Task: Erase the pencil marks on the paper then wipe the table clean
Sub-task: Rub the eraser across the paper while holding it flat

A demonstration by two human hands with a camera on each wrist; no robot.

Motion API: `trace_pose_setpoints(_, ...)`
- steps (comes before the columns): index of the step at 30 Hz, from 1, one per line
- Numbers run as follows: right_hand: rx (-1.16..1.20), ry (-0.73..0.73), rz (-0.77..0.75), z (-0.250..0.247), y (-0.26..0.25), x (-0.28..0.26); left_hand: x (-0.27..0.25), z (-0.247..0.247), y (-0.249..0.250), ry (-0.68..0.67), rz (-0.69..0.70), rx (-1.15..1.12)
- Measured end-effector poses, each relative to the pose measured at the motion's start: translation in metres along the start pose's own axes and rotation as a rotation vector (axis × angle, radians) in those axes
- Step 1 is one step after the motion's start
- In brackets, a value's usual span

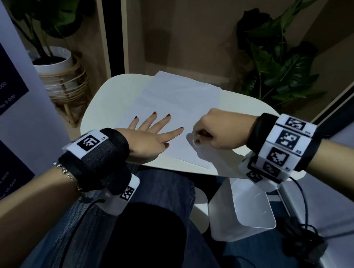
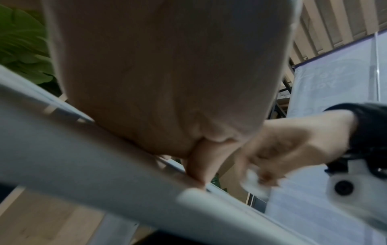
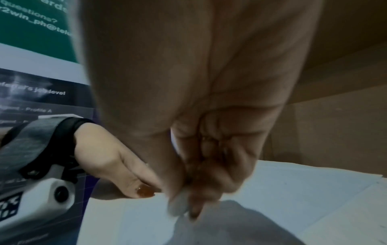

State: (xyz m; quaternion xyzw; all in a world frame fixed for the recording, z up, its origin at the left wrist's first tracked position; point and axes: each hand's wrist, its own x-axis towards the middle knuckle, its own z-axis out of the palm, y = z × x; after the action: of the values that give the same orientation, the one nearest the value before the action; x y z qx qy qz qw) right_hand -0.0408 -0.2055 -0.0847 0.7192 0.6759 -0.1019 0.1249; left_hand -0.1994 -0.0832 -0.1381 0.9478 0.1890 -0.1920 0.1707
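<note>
Dim room with plants around a small white tabletop [image 1: 100, 104]: we erase the paper [image 1: 175, 103] while we hold it down.

We lay our left hand [image 1: 149, 135] flat on the near left part of the sheet, grip wide with straight spread fingers, because the thin paper would probably slide or wrinkle under the rubbing. Our right hand [image 1: 217, 131] hovers low over the near right part of the paper, grip narrow, fingertips [image 3: 194, 210] pinching a small pale eraser [image 3: 178, 205], blurred in both wrist views. Pencil marks are too faint for us to see, so we cannot judge how much remains. We think wiping the tabletop is not yet begun; no cloth is visible.
</note>
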Motion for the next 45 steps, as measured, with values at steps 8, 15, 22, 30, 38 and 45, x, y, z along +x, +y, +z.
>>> trace_pose_setpoints(8,-0.016,-0.204,-0.013,-0.007,0.010,-0.010,0.001,0.001,0.000,0.008,-0.003,0.017)
trace_pose_setpoints(15,-0.067,0.045,0.088,0.007,0.016,0.002,0.003,0.002,-0.002,0.008,0.004,0.015)
trace_pose_setpoints(22,0.052,-0.179,-0.031,-0.003,0.022,-0.017,0.004,0.002,-0.002,0.000,0.009,0.030)
trace_pose_setpoints(30,0.020,-0.074,-0.034,0.009,0.013,-0.005,0.006,0.002,-0.002,-0.001,0.008,0.021)
trace_pose_setpoints(38,0.069,0.038,-0.146,0.009,0.005,0.001,0.003,0.002,-0.001,0.012,0.001,0.003)
trace_pose_setpoints(45,0.101,-0.142,-0.176,0.005,0.008,-0.007,0.002,0.000,-0.002,0.005,0.007,0.002)
